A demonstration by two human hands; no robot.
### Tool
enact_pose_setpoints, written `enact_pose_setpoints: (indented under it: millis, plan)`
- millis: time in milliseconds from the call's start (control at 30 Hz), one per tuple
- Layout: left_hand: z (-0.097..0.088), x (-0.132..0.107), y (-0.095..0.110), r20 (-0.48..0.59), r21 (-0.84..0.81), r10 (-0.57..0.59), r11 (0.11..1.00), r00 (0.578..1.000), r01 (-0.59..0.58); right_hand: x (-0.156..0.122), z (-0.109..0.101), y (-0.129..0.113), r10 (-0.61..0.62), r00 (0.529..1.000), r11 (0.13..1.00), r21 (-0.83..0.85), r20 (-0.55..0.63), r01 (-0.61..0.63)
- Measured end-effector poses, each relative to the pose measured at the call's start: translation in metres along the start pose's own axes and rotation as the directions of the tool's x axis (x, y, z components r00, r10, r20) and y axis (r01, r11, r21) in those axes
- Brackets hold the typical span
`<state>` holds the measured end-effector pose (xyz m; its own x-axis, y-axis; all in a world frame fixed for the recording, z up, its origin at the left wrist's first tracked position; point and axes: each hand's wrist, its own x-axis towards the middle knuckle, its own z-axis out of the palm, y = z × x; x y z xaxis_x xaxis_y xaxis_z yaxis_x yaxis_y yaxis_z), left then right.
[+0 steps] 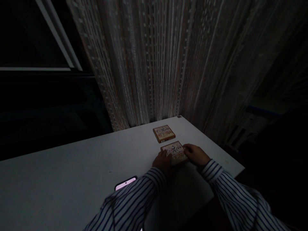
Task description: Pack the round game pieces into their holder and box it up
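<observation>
A flat, square box [176,151] with dark brush-style writing on its lid is held between both my hands, low over or on the white table. My left hand [164,162] grips its left side, fingers lying over the edge of the lid. On the opposite side, my right hand [195,154] is closed around the right edge. Just behind it lies a second, matching box [164,133] flat on the table, its brown side facing me. The dim light hides the fingers' undersides and the near edge of the held box.
The white table [79,166] reaches left, with its right edge beside my right forearm. A lit phone [125,183] lies partly behind my left sleeve. A string curtain [154,64] hangs at the table's back edge. A small dark label [179,116] marks the far corner.
</observation>
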<state>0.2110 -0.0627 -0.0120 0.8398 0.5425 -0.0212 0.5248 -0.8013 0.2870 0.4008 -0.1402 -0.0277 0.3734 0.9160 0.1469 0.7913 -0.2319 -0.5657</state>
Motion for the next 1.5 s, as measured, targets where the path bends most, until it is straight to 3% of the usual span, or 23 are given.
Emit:
enact_pose_setpoints:
  millis: [167,333,533,1033,1267,1500]
  plan:
    - [-0.002,-0.001,-0.003,-0.040,0.046,0.031,0.998,0.999,-0.029,-0.016,0.001,-0.006,-0.282,0.959,0.953,-0.119,0.004,0.280]
    - [0.000,0.006,-0.019,-0.051,0.034,0.060,0.998,0.997,-0.058,-0.023,0.009,-0.003,-0.352,0.936,0.922,-0.168,0.016,0.350]
    - [0.005,0.011,-0.032,0.010,0.040,0.030,0.999,1.000,-0.030,-0.023,0.022,0.008,-0.358,0.933,0.912,-0.198,0.045,0.360]
    - [-0.002,0.004,-0.023,0.020,0.104,0.029,0.994,0.999,-0.031,-0.025,0.031,0.014,-0.325,0.943,0.904,-0.273,0.067,0.330]
    - [0.006,0.004,-0.024,0.006,0.226,0.133,0.965,0.991,-0.131,-0.023,0.031,0.014,-0.343,0.936,0.876,-0.335,0.074,0.348]
    - [0.014,0.005,-0.031,-0.111,0.205,0.206,0.962,0.972,-0.180,-0.025,0.026,0.014,-0.499,0.866,0.817,-0.334,-0.004,0.470]
